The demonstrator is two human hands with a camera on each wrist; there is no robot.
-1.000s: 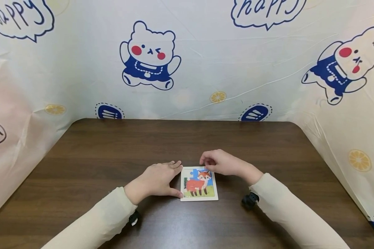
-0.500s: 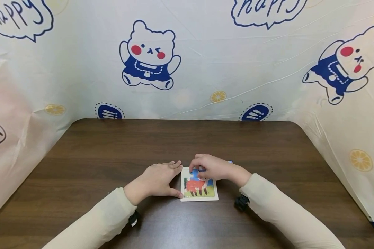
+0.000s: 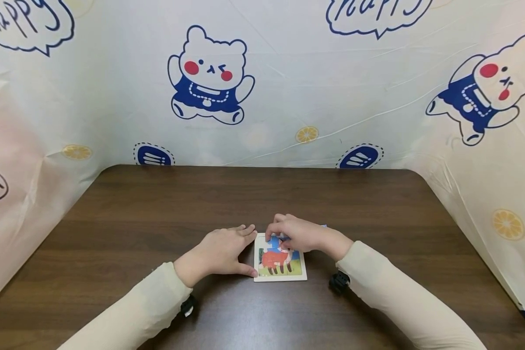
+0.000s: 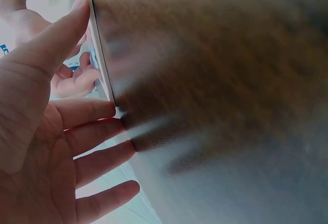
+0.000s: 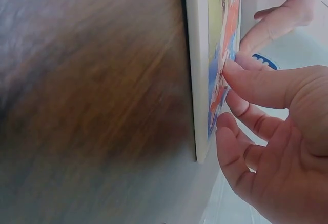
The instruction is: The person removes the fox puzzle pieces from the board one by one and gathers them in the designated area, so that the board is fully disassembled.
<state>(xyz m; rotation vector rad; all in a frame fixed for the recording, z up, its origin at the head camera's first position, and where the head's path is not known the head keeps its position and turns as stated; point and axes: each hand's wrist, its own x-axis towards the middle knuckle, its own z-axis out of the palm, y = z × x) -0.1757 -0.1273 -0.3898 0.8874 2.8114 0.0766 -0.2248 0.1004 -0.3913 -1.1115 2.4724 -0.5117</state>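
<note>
One left hand (image 3: pixel 220 253), fingers spread, touches the left edge of one framed animal puzzle (image 3: pixel 277 261), near-centre on one table (image 3: pixel 157 204), apparently steadying it. One right hand (image 3: pixel 304 233) curls its fingers onto the puzzle's far part; whether they pinch, I cannot tell. Far right of it, one blue scrap (image 3: pixel 324 226), mostly hidden.

There are two hands (image 3: pixel 218 252) (image 3: pixel 301 233), two sleeves (image 3: pixel 135 301) (image 3: pixel 407 291), one puzzle (image 3: pixel 281 265) and one table (image 3: pixel 227 194).
</note>
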